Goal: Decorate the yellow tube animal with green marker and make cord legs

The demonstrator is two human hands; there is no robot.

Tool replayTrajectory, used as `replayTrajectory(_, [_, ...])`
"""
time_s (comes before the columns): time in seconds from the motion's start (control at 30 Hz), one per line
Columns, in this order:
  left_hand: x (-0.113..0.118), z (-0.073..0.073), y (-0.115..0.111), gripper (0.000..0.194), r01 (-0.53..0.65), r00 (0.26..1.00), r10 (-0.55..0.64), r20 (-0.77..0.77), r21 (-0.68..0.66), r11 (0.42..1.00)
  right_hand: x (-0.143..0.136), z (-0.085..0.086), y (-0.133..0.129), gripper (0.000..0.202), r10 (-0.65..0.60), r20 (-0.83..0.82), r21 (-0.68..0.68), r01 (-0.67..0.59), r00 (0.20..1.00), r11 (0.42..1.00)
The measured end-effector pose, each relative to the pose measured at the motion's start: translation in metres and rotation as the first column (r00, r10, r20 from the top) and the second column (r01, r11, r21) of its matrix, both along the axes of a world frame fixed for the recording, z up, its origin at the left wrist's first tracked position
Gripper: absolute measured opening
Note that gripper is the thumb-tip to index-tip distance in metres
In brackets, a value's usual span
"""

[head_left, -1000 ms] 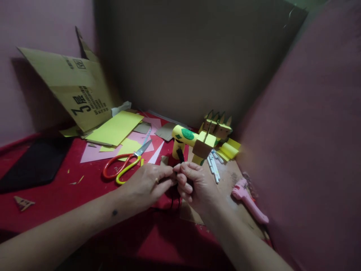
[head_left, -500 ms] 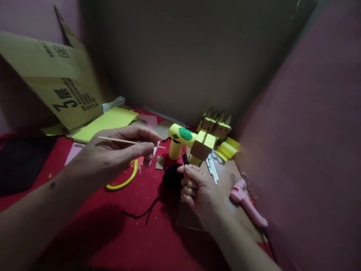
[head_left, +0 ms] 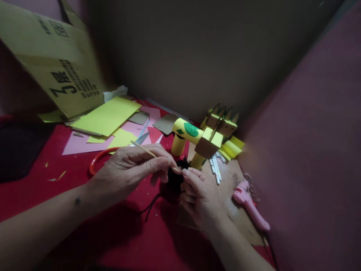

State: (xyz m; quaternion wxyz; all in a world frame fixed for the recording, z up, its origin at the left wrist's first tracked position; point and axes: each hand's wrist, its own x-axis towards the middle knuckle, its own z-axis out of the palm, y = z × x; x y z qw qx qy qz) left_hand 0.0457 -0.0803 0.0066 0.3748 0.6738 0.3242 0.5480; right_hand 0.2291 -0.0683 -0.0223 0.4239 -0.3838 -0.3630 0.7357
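My left hand (head_left: pixel 124 173) pinches a thin wooden stick (head_left: pixel 144 149) between thumb and fingers, with its back end pointing up and left. The stick's front end meets the fingertips of my right hand (head_left: pixel 199 192). Those fingers are closed on black yarn (head_left: pixel 185 162), of which a little tuft shows above them. Behind both hands sits a dark ball of yarn (head_left: pixel 175 181), partly covered, with loose strands trailing on the red table. Just beyond stands a yellow paper-tube figure (head_left: pixel 177 145) with green patches and a small cardboard box (head_left: pixel 210 145) at its right end.
Scissors with an orange handle (head_left: pixel 94 163) lie left of my left hand, near yellow paper (head_left: pixel 108 116) and scraps. A pink glue gun (head_left: pixel 249 205) and white sticks (head_left: pixel 216 169) rest on a cardboard sheet (head_left: pixel 225 210). A large carton (head_left: pixel 56 64) stands at back left.
My left hand has moved right and down with the stick, bringing its tip to my right fingertips. My right hand keeps its pinch on the yarn. The view has shifted slightly.
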Motion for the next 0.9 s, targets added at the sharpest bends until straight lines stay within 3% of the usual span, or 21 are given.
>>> replayTrajectory(0.17, [0.006, -0.002, 0.0, 0.024, -0.054, 0.998, 0.055, -0.021, 0.059, 0.997, 0.002, -0.003, -0.001, 0.035, 0.024, 0.013, -0.001, -0.024, 1.0, 1.0])
replayTrajectory(0.7, [0.009, -0.013, 0.003, 0.022, -0.036, 0.994, 0.041, -0.097, 0.052, 0.998, 0.005, -0.004, -0.003, 0.032, 0.073, -0.026, -0.052, -0.075, 0.997, 0.996])
replayTrajectory(0.9, [0.009, -0.014, 0.003, 0.023, -0.04, 0.986, 0.058, -0.158, 0.117, 0.992, 0.005, -0.005, -0.003, 0.029, 0.093, -0.034, -0.059, -0.095, 0.995, 0.994])
